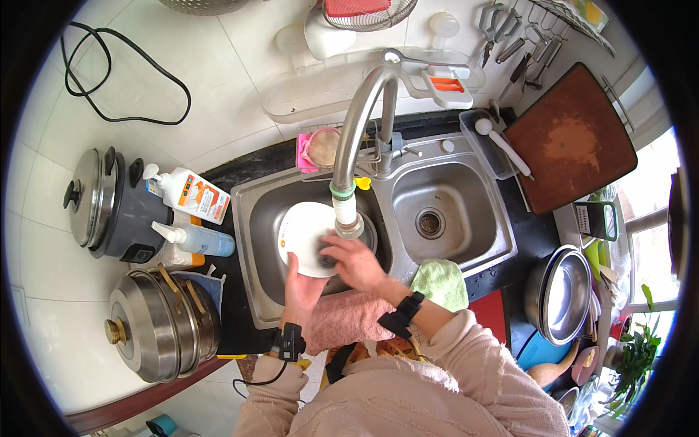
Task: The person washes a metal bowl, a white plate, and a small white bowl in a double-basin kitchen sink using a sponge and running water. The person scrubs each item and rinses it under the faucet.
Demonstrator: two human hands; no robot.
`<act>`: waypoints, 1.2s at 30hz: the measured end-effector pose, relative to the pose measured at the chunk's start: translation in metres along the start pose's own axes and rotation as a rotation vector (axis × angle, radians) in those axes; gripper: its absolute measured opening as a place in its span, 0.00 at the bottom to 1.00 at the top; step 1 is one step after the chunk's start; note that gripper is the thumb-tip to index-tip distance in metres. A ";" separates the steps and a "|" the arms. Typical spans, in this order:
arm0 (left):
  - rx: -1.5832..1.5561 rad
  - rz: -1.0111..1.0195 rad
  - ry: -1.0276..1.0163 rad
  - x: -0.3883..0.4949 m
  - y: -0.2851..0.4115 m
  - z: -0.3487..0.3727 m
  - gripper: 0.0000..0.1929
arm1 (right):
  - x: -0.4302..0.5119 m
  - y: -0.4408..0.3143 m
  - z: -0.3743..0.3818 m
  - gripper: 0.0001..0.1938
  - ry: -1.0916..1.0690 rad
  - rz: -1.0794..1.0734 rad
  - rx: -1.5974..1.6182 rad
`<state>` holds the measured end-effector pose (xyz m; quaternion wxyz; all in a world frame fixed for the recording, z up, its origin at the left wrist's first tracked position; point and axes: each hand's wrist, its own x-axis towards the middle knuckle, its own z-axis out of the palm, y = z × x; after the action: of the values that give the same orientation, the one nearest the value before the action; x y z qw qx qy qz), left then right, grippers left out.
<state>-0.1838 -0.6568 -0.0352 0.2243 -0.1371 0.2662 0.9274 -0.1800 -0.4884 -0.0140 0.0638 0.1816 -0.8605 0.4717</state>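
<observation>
A white plate (303, 235) with a small orange mark near its rim is held over the left basin (262, 262) of a steel double sink. My left hand (303, 289) grips the plate at its near edge, thumb on the upper face. Pressed to the plate's right part is a dark scouring pad (327, 255), probably steel wool, under the fingers of my right hand (355, 262). The curved faucet (355, 125) ends just above the right hand, its spout partly covering the plate. A metal bowl (370, 232) shows behind the plate, mostly hidden.
Pump bottles (199, 194) and a steel steamer pot (147, 322) stand left of the sink, beside an electric cooker (131, 207). A pink towel (349, 322) hangs at the front edge, near a green cloth (441, 284). A brown cutting board (573, 142) leans at the right.
</observation>
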 end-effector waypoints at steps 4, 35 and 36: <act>-0.047 -0.016 0.041 0.002 -0.003 -0.006 0.33 | 0.003 -0.003 0.003 0.22 -0.098 -0.251 0.098; 0.273 -0.202 0.115 -0.004 0.001 -0.024 0.26 | 0.040 0.022 0.012 0.22 0.196 -0.001 -0.137; 0.279 -0.196 0.152 -0.004 0.000 -0.023 0.25 | 0.039 0.019 0.012 0.22 0.145 -0.138 -0.205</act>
<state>-0.1768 -0.6707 -0.0521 0.3097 -0.1999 0.3936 0.8422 -0.2223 -0.4986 -0.0249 0.1762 0.1983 -0.8828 0.3876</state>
